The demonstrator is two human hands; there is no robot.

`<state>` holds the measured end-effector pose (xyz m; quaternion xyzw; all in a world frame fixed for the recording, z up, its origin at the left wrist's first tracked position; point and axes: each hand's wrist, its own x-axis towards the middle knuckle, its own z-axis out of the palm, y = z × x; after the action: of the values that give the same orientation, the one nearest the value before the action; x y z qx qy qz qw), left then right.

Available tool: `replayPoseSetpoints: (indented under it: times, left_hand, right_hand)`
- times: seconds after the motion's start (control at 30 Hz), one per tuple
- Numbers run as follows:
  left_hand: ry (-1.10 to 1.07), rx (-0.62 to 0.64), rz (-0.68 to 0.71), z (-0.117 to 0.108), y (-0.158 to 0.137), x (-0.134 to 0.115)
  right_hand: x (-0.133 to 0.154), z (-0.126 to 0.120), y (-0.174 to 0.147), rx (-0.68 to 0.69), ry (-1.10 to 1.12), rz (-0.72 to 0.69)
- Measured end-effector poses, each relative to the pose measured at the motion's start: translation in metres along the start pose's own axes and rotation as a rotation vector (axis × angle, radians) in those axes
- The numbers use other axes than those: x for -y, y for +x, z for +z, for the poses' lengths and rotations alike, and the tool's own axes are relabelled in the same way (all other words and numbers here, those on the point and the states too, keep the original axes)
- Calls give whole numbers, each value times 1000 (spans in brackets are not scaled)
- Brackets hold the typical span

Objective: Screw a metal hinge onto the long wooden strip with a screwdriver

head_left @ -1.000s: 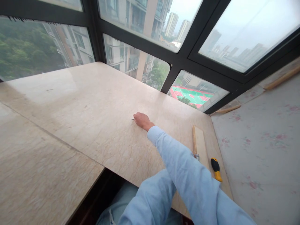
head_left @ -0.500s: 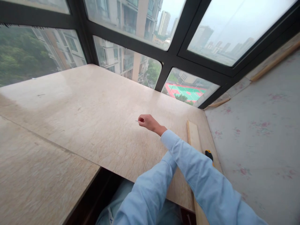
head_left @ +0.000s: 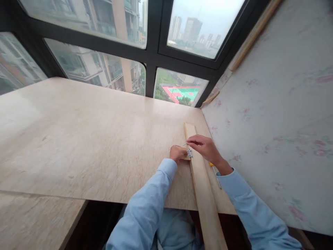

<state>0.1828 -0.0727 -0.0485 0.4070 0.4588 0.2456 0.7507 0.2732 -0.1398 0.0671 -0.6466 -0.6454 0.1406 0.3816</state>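
Observation:
My right hand (head_left: 204, 147) pinches a thin metal screw (head_left: 184, 144) over a long light wooden strip (head_left: 203, 187) that lies on the marble-patterned board (head_left: 91, 146). A small silver hinge (head_left: 189, 153) sits on the strip just under my fingers. My left hand (head_left: 177, 153) is closed on a small wooden piece at the strip's left edge, next to the hinge. A screwdriver (head_left: 215, 172) with a yellow handle lies beyond the strip, mostly hidden under my right wrist.
A floral-patterned wall panel (head_left: 273, 114) rises close on the right. Black-framed windows (head_left: 153, 52) line the far edge of the board. A second board (head_left: 31, 218) lies at lower left, with a dark gap (head_left: 96, 222) beside my legs.
My right hand brought the screw from the middle of the board over to the strip by the hinge. My left hand came up and took hold beside the hinge. The view swung right.

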Motion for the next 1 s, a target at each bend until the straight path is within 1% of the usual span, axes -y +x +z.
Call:
replayPoseSetpoints:
  times: [0.1,0.17,0.27,0.4,0.57,0.77,1.0]
  left_hand:
    - [41,-52,-25,-1,1,-1]
    - [46,-42,-32,-1,-1,-3]
    - [49,-34,-30,-1,-3,-5]
    - [51,-53,-35,0,-3,-6]
    - [55,-72,-41,0,-3,-6]
    - [52,-72,-39,1,-5,-8]
    - [40,-73,-33,1,-4,-6]
  right_hand:
    - [-18,-8,-27,-5,-101,-4]
    - [-29,-5,-40,-5,-159,-23]
    - [-45,3,-49,-5,-238,-52]
    - [-56,11,-52,31,-300,-88]
    - [-60,15,-50,104,-338,-116]
    - [-62,16,-50,162,-376,-166]
    - [-61,12,-48,191,-457,-158]
